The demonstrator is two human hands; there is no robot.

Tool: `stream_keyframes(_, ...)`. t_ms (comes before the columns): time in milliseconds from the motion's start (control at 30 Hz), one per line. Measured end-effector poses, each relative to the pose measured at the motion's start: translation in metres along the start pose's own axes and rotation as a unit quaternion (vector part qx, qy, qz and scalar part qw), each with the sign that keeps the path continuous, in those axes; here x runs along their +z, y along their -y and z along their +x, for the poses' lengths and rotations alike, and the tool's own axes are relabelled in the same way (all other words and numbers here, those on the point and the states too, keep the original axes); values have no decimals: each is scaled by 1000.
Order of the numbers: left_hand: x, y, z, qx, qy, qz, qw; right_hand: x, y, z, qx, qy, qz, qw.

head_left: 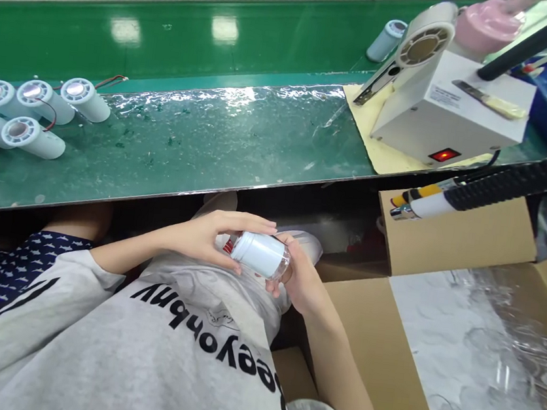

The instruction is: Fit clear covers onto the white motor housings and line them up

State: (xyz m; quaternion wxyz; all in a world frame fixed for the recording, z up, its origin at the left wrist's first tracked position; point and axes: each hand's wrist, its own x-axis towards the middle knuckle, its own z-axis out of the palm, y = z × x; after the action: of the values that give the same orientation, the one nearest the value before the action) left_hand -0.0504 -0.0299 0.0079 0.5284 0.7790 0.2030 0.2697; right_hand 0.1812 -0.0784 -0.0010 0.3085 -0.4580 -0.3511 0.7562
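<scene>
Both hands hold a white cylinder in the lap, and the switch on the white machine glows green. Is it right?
Not quite. In the head view, the switch on the white machine glows red, not green. Both the left hand and right hand do hold the white cylinder.

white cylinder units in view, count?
8: one in both hands, six clustered at the bench's left end, one lone cylinder on the belt by the white machine. More may lie beyond the left edge.

White cylinders (pixel 21 117) lie on the green bench (pixel 202 138) near a white machine (pixel 442 112).
</scene>
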Motion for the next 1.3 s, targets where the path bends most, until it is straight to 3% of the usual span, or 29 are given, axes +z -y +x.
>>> stream_keyframes(267,4,4,-1,4,-22,-5,1000,2,2,3,90,75,41,992)
stream_keyframes(367,6,-3,-1,-37,-31,-14,999,-1,-3,2,91,103,20,990)
stream_keyframes(433,7,-9,0,-85,-40,-25,995,-4,-8,0,23,80,-18,996)
stream_keyframes(500,8,-14,0,-126,-52,-45,990,-9,-12,-3,-116,16,-96,989)
stream_keyframes(533,8,-15,0,-144,-56,-60,986,-12,-14,-4,-196,-17,-150,969)
stream_keyframes(633,9,-17,0,-192,-53,-113,973,-20,-17,-7,-377,-54,-319,868)
stream_keyframes(700,9,-17,0,-210,-44,-130,968,-23,-16,-8,-419,-43,-377,825)
stream_keyframes(733,9,-17,0,-208,-41,-132,968,-24,-16,-8,-421,-40,-380,823)
stream_keyframes(933,4,-18,0,-118,-10,-117,986,-20,-18,-11,-296,-15,-171,940)
stream_keyframes(1100,7,-11,-3,-164,2,-182,970,-21,-24,-16,-252,-47,-168,952)
stream_keyframes(1300,14,6,-3,-163,3,-263,951,-19,-20,-15,-212,-40,-145,966)
